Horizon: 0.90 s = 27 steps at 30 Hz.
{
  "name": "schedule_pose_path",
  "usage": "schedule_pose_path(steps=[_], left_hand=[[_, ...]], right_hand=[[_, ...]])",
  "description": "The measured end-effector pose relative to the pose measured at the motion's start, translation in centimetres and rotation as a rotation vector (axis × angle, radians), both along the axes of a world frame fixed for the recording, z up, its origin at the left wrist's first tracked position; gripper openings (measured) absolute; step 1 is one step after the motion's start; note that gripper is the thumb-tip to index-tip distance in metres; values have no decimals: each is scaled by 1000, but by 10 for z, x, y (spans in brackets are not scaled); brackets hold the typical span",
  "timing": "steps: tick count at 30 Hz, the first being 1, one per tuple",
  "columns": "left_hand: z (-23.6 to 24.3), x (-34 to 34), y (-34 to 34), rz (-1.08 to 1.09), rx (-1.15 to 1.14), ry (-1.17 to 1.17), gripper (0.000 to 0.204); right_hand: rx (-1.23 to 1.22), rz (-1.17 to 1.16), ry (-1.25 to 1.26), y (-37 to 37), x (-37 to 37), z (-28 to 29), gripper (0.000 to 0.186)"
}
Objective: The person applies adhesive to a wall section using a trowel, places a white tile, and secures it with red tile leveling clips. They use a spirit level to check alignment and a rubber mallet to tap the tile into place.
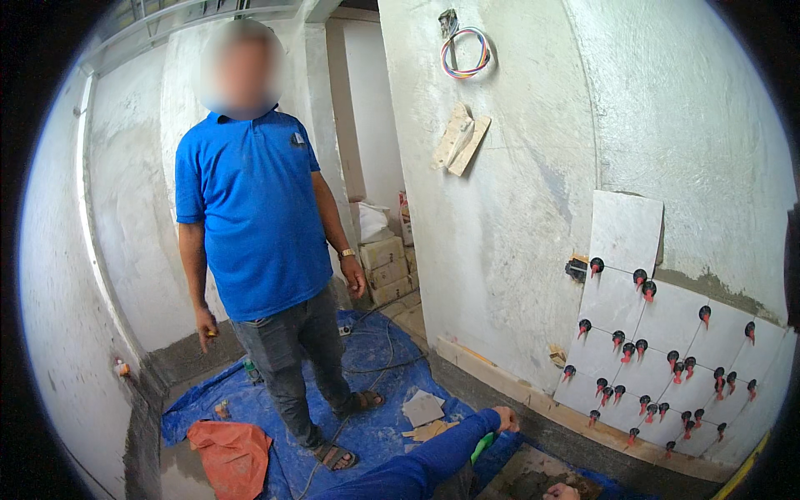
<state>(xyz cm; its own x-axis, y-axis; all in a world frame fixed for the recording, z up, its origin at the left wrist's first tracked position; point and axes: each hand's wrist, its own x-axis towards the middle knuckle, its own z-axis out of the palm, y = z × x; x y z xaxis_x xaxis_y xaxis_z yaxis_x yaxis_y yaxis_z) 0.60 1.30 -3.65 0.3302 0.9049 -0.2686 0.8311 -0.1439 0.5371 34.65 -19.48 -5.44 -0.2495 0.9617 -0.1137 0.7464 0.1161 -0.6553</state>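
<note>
My left arm, in a blue sleeve, reaches up from the lower edge. At its end my left hand (pixel 506 419) is beside the foot of the wall, its fingers curled; whatever they may hold is hidden. A bright green thing (pixel 482 447) shows just below that wrist, too little of it to name. My right hand (pixel 561 492) is cut off by the bottom edge, over a patch of grey mortar (pixel 529 483), and its fingers are mostly hidden. White wall tiles (pixel 612 304) with several red-and-black tile levelling clips (pixel 628 352) cover the lower wall at right.
A person in a blue shirt (pixel 254 208) stands on a blue tarp (pixel 375 433), arms lowered. An orange sack (pixel 229 458), tile pieces (pixel 423 408) and a cable (pixel 387 367) lie there. Coiled wires (pixel 487 58) hang from the wall above a torn cardboard piece (pixel 461 140). Stacked boxes (pixel 386 262) stand behind.
</note>
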Motion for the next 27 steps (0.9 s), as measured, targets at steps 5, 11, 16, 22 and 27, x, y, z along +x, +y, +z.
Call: schedule_pose_path(steps=[5,11,16,22,27], left_hand=[[-9,-1,3,-2,28,-4,57],[-9,-2,4,-49,45,-3,56],[4,-4,0,-58,7,66,61],[22,-4,-7,-16,-49,29,57],[25,-9,-2,-101,-40,67,63]], right_hand=[[-110,-41,-17,-3,-3,10,28],[-33,61,-36,2,1,-4,33],[-94,3,-24,5,5,-14,34],[-92,-47,-24,4,2,-18,34],[-15,-4,-73,5,-3,-35,32]])
